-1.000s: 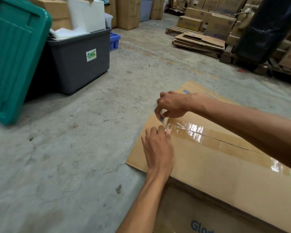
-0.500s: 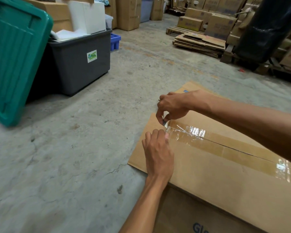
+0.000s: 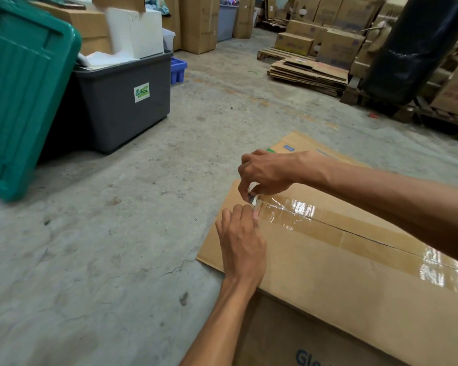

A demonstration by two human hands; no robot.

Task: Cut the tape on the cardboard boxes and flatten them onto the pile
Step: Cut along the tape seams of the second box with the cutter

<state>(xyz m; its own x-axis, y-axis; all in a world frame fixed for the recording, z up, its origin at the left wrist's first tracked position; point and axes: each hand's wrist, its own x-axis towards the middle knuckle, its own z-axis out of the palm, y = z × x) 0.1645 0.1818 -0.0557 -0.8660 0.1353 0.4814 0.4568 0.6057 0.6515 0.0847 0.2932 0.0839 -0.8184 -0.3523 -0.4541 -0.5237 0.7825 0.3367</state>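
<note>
Two bare hands meet at the near-left end of a taped seam on top of a cardboard box [image 3: 354, 281]. The right hand [image 3: 266, 171] reaches in from the right, its thumb and fingers pinched closed on a small, partly hidden object held right at the lifted end of the clear tape [image 3: 299, 210]; what the object is cannot be told. The left hand [image 3: 242, 241] comes up from below, fingers curled, its fingertips pressing down on the tape end and the box top just beside the right hand's pinch.

The glossy tape runs from the hands toward the right edge of the view, covering a dark seam between the two top flaps. It is wrinkled and slightly raised near the hands.

The box fills the lower right, standing on a grey concrete floor [image 3: 103, 247] with blue lettering on its near side.

Farther off, at the left, a green plastic lid [image 3: 19, 96] leans against a dark grey bin [image 3: 122, 101] filled with white material. At the upper right, a pile of flattened cardboard [image 3: 310, 73] lies beside wooden pallets and stacked boxes.
</note>
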